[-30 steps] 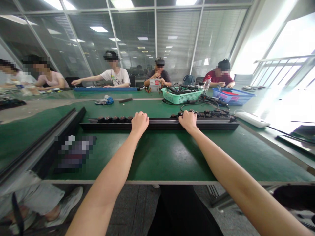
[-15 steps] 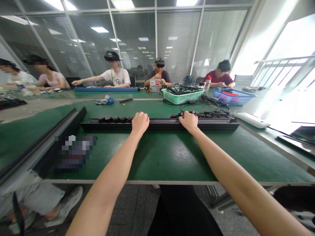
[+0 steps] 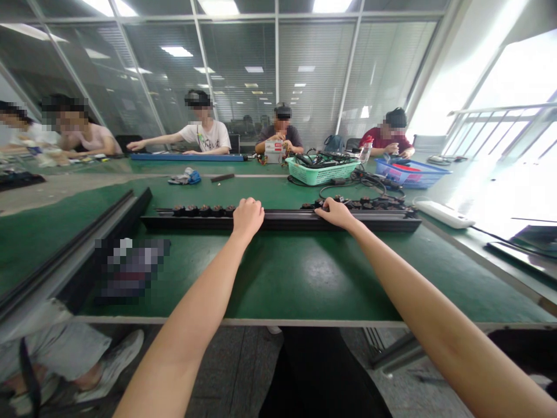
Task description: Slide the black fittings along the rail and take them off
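Observation:
A long black rail (image 3: 287,222) with a lighter channel along its top lies across the table in front of me. Round black parts with coppery tops (image 3: 204,210) sit in a row at its left. More such parts lie in a loose heap (image 3: 374,203) behind its right half. My left hand (image 3: 249,216) is closed over the rail near the row's end, its fingertips hidden on the far side. My right hand (image 3: 337,212) bends over the rail beside the heap, thumb along the channel and fingers curled; what is between them is too dark to make out.
A second long rail (image 3: 108,247) slants along the left, beside a blurred dark packet (image 3: 134,270). Farther back stand a green basket of cables (image 3: 322,172) and a blue basket (image 3: 418,177). A white power strip (image 3: 444,212) lies right. Several people sit across the table.
My right hand has flattened and tilted slightly, its wrist shifting a little right, while the fingers stay at the rail. My left hand keeps its place.

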The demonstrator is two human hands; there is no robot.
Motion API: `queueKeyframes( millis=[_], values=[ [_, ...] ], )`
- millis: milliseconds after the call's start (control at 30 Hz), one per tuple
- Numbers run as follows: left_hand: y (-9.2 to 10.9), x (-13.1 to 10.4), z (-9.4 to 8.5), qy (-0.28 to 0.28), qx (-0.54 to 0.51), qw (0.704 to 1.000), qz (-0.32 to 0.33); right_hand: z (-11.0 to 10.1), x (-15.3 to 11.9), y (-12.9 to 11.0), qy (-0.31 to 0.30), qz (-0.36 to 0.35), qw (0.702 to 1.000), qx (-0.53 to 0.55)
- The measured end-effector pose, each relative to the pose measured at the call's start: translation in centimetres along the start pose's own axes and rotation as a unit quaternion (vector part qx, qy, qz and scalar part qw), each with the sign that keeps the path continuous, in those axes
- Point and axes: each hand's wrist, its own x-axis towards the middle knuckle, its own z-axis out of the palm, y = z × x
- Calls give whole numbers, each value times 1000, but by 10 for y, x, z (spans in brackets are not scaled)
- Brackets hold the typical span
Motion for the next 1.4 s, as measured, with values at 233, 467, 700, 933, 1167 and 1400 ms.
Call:
queueKeyframes(
  millis=[233, 467, 700, 933, 1167, 1400],
  values=[
    [0, 0, 0, 5, 8, 1000, 6, 8, -11, 4, 50, -45, 997, -22],
    [0, 0, 1, 8, 8, 1000, 8, 12, -21, -4, 89, -30, 995, -40],
    [-1, 0, 1, 5, 2, 1000, 4, 14, -21, -3, 109, -26, 994, -8],
    [-1, 1, 2, 12, 15, 1000, 9, 21, -20, 2, 159, -47, 986, -4],
    [-1, 1, 3, 11, 5, 1000, 6, 19, -24, 5, 166, -69, 983, -18],
    [-1, 1, 2, 17, 16, 1000, 9, 18, -22, 6, 173, -70, 982, -13]
  ],
)
